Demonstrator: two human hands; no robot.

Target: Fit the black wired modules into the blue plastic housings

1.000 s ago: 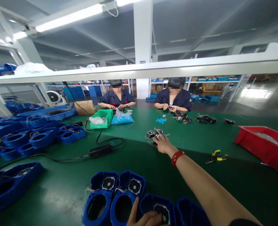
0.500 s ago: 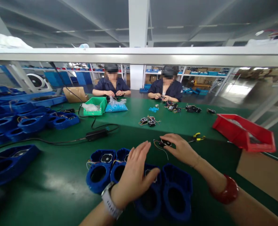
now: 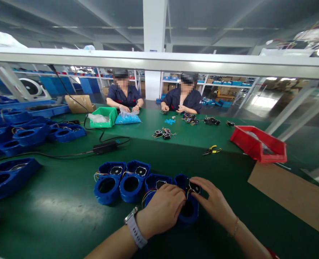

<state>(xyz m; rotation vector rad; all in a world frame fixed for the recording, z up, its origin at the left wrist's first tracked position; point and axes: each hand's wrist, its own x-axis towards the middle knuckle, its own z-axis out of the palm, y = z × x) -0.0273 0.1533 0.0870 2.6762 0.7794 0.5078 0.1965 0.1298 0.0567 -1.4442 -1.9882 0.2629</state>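
Blue housing (image 3: 189, 213) is sitting under both hands, left hand (image 3: 161, 210) touching it, grip unclear, right hand (image 3: 213, 201) narrowly holding a wired module (image 3: 193, 186).

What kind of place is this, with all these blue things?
It looks like a factory workshop. One worker and another worker sit at a long green bench, blue housings stand in rows, and shelves with bins and boxes stand behind.
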